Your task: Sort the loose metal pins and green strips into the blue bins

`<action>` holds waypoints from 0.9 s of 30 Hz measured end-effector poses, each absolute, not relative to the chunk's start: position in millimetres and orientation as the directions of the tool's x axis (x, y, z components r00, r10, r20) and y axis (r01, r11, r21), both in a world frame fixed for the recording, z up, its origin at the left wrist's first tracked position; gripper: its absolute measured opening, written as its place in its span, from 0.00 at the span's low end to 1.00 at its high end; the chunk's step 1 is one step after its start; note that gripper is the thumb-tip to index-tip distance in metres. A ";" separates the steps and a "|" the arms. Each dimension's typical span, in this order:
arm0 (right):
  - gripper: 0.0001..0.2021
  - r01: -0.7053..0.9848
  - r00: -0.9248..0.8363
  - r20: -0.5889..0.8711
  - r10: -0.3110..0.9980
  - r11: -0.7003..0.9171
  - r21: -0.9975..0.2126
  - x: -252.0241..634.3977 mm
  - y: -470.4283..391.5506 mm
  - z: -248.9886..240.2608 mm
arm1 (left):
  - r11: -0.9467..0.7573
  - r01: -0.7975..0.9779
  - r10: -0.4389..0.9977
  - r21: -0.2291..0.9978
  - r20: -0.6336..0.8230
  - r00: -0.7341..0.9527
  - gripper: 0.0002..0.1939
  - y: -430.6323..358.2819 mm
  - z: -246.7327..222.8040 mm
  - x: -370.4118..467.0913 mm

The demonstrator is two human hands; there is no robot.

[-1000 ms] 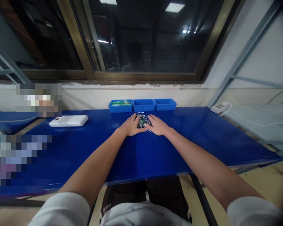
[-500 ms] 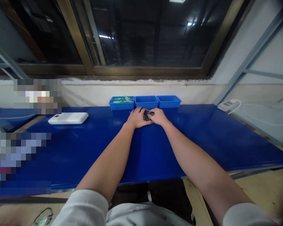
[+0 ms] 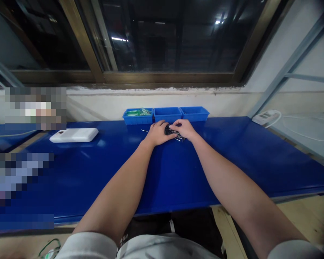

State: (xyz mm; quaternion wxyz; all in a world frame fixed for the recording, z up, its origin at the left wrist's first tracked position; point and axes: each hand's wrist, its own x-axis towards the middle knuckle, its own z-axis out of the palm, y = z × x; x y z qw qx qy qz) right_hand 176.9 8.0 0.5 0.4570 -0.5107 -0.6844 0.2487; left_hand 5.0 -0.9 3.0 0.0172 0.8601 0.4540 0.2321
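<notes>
The pile (image 3: 167,130) lies on the table (image 3: 178,172), between the hands. The left hand (image 3: 156,134) curves loosely beside it; the right hand (image 3: 187,129) has narrow fingers, but I cannot tell what they hold. Pieces seem light, stiff, slippery; best pinched mid-length.

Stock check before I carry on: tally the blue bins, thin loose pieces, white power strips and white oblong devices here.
Blue bins: 3
White power strip: 1
White oblong device: 1
Total: 5, without the thin loose pieces, too bunched and covered to count.
</notes>
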 end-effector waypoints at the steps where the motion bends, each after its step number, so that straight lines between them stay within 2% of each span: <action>1: 0.13 0.445 -0.045 0.384 0.922 0.362 -0.819 177.2 8.2 0.7 | -0.600 0.761 0.777 0.245 0.403 0.483 0.34 -0.5 3.7 5.2; 4: 0.15 0.376 0.007 0.415 0.910 0.382 -0.844 176.3 9.3 1.0 | -0.655 0.714 0.727 0.247 0.464 0.506 0.18 1.1 5.4 5.9; 6: 0.17 0.340 0.018 0.426 0.904 0.395 -0.853 175.3 10.3 0.9 | -0.681 0.692 0.697 0.240 0.503 0.512 0.13 2.0 5.8 6.3; 9: 0.20 0.363 0.037 0.442 0.896 0.400 -0.842 174.9 10.7 1.2 | -0.678 0.698 0.682 0.231 0.551 0.481 0.13 1.6 6.5 6.7; 14: 0.28 0.531 0.025 0.427 0.904 0.350 -0.772 174.0 5.8 3.7 | -0.648 0.724 0.696 0.234 0.569 0.439 0.15 -1.1 8.5 8.2; 19: 0.28 0.578 0.028 0.442 0.896 0.347 -0.739 171.7 4.2 3.7 | -0.641 0.736 0.701 0.217 0.556 0.446 0.14 -1.9 9.6 9.7; 21: 0.25 0.520 0.020 0.462 0.887 0.386 -0.762 171.3 5.9 2.4 | -0.623 0.756 0.714 0.201 0.543 0.443 0.15 -1.8 9.6 9.8; 23: 0.20 0.392 0.007 0.467 0.884 0.428 -0.814 171.0 7.6 0.9 | -0.606 0.773 0.722 0.186 0.536 0.438 0.15 -1.5 9.5 9.7; 27: 0.18 0.193 -0.004 0.447 0.894 0.440 -0.877 170.5 7.9 0.6 | -0.579 0.796 0.731 0.175 0.543 0.413 0.16 -1.7 9.5 10.0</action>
